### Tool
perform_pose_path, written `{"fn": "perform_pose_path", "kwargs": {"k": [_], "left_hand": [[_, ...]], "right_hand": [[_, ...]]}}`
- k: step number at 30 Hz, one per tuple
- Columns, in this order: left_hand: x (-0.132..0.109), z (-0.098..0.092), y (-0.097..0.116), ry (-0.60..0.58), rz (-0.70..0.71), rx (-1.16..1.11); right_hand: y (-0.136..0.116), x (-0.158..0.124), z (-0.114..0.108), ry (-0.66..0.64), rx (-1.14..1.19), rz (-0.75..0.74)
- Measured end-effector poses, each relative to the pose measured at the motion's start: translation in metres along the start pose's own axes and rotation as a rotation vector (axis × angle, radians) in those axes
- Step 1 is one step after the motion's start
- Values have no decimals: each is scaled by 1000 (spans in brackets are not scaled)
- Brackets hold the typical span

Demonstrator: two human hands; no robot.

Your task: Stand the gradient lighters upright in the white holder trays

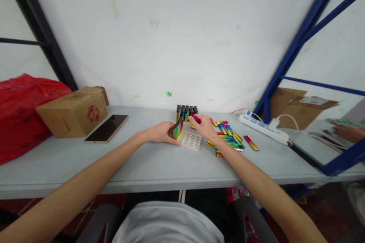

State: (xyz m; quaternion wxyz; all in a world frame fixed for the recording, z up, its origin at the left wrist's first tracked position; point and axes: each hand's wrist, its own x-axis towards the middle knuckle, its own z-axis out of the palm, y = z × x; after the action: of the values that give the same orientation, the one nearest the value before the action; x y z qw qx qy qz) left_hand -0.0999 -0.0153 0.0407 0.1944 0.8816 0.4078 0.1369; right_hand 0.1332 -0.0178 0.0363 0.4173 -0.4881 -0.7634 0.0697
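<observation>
A white tray (pixel 191 140) with rows of round holes lies on the table in front of me. Shiny multicoloured lighters (pixel 177 129) stand upright along its left side. My left hand (pixel 163 133) curves around that side, thumb at the near corner and fingers by the standing lighters. Above the tray's far right part, my right hand (pixel 204 126) pinches a purple lighter (pixel 196 119), mostly covered by the fingers. Just behind the tray stands a block of upright lighters (pixel 186 113) with black tops. Loose lighters (pixel 232 139) lie in a pile right of the tray, partly behind my right forearm.
A single red and gold lighter (pixel 251 143) lies apart from the pile. Farther right is a white power strip (pixel 264 127) with cables, near a blue metal frame (pixel 296 49). Leftward are a phone (pixel 107 129), a cardboard box (pixel 75 112) and a red bag (pixel 25 114). Another person's hand (pixel 349 133) shows far right.
</observation>
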Motion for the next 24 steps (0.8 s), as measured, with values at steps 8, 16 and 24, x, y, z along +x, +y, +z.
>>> {"fn": "perform_pose_path", "kwargs": {"k": [8, 16, 24], "left_hand": [[-1, -1, 1, -19, 4, 17], [0, -1, 1, -10, 7, 27], [0, 0, 1, 0, 0, 18]], "right_hand": [[2, 2, -4, -12, -44, -4], [0, 2, -7, -134, 13, -128], [-2, 0, -8, -252, 7, -137]]}}
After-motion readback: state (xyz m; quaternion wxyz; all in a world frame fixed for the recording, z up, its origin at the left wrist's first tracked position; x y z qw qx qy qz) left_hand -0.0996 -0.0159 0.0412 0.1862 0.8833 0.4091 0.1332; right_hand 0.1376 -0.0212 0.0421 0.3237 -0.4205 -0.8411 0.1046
